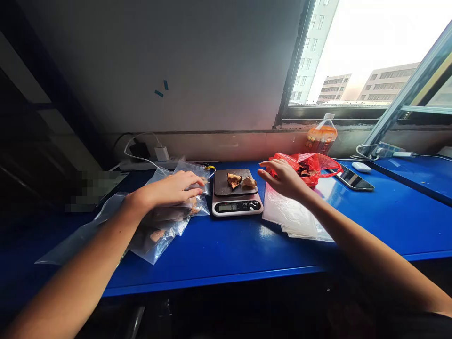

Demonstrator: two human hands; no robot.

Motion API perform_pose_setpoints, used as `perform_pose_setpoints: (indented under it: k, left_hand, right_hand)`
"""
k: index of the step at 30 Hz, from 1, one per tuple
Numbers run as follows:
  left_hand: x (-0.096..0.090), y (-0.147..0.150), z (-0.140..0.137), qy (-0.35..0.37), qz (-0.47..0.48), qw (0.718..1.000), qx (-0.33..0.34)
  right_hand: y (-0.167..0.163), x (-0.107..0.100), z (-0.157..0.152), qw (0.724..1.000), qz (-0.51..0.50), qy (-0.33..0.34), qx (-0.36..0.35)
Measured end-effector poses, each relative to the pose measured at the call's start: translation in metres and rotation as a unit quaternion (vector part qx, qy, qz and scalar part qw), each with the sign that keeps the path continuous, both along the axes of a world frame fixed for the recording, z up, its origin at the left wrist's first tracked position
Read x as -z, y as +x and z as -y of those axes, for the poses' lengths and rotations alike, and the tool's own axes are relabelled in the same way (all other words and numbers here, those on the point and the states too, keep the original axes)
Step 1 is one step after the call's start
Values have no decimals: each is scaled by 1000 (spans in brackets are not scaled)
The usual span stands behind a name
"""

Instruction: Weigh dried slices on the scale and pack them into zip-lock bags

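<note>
A small digital kitchen scale [237,206] stands on the blue table, its display lit. Two brown, dried-looking chunks lie on its dark platform: a ridged tan piece [233,180] and a duller lump [249,182]. My left hand [180,187] rests over clear plastic bags [169,226] left of the scale, fingers spread, holding nothing visible. Some of those bags contain brownish pieces. To the scale's right, my right hand [280,176] hovers with fingers apart near an open red plastic bag [319,165]. Flat clear bags [293,216] lie beneath that hand.
A bottle of orange drink [323,134] stands behind the red bag by the window. A phone [355,180] and a white earbud case [361,167] lie to the right. A white charger [161,153] and cables sit along the wall. The blue table's front edge [212,284] runs nearest me.
</note>
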State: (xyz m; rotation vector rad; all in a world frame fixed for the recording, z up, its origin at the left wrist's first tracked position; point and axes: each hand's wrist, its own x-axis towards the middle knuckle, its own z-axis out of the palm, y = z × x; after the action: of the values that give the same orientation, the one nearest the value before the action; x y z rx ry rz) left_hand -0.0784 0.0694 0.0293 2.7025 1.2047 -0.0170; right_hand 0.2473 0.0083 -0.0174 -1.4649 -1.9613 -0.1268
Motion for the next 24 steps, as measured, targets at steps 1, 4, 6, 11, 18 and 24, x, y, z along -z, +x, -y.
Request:
perform_pose_setpoints:
  k: [1, 4, 6, 11, 18, 24]
  left_hand:
    - [1, -2, -2, 5, -17, 1000, -4]
    - [4, -3, -5, 12, -72, 997, -16]
    - [5, -1, -3, 16, -94, 995, -16]
    - [2, 3, 0, 15, -108, 994, -18]
    - [3, 1, 1, 12, -104, 994, -13]
    - [-4, 4, 6, 16, -120, 992, -24]
  right_hand:
    - [9, -4, 2, 1000, 24, -13, 0]
    - [30, -10, 7, 993, 84, -76, 17]
    - [35, -10, 8, 991, 98, -92, 30]
    - [20, -7, 9, 989, 109, -100, -20]
    - [-7, 0, 15, 990, 95, -76, -66]
    - [4, -13, 20, 990, 128, -52, -35]
